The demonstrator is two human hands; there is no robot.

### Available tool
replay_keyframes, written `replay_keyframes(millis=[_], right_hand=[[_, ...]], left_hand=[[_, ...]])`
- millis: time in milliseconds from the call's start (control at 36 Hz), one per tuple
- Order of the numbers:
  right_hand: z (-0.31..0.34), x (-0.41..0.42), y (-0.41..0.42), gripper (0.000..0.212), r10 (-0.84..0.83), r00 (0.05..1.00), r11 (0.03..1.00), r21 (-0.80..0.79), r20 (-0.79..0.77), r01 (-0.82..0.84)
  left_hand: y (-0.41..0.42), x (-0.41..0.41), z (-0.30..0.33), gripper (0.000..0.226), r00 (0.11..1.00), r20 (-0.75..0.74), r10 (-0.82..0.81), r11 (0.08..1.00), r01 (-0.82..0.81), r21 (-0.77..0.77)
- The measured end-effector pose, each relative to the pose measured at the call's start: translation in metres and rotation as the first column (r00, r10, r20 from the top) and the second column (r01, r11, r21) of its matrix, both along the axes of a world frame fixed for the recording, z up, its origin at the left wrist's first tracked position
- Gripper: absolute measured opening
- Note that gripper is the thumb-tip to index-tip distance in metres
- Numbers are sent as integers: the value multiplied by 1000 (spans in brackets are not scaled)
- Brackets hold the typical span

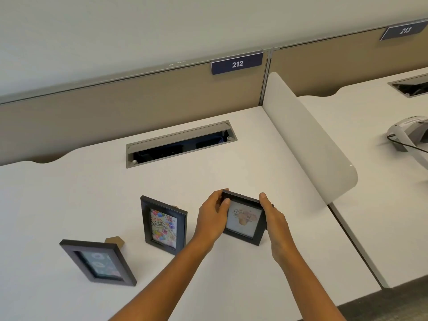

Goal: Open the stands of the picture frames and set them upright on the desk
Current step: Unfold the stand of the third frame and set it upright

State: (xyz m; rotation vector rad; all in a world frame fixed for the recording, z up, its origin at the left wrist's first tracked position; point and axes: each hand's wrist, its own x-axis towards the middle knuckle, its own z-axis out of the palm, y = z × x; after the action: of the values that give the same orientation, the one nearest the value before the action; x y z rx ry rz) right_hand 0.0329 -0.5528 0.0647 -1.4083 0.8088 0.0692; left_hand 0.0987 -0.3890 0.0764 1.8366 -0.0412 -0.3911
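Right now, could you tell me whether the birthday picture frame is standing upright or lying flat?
Upright. The birthday frame stands on its bottom edge on the desk, picture facing the camera, with no hand touching it.

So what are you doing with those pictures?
A person is standing picture frames up on a white desk. Two already stand: a blue one at the left and a birthday one in the middle. Both hands, left and right, hold the sides of the flower frame, setting it down at the right.
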Motion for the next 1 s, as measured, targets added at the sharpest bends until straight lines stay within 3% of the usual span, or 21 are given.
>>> replay_keyframes(millis=[139,250,306,444,639,806,1000], right_hand=[[3,-1,1,79,13,999,998,-60,-43,-16],[5,-4,1,113,48,995,968,-242,-84,-67],[5,-6,-1,118,64,992,922,-375,-111,-101],[8,-12,1,99,67,997,788,-610,-47,-82],[15,-22,11,89,127,991,639,-768,52,-41],[19,-28,26,83,190,971,516,-856,148,29],[27,-31,51,83,275,939,443,-894,205,65]], left_hand=[[1,-7,0,54,999,-13,-38,998,39,59],[4,-14,3,70,996,9,-87,989,85,122],[5,-17,4,75,992,10,-127,982,124,144],[7,-25,5,87,972,78,-223,948,197,251],[17,-36,18,90,947,179,-266,933,207,293],[30,-47,33,88,923,251,-291,929,210,304],[60,-52,40,85,902,314,-297,929,198,312]])
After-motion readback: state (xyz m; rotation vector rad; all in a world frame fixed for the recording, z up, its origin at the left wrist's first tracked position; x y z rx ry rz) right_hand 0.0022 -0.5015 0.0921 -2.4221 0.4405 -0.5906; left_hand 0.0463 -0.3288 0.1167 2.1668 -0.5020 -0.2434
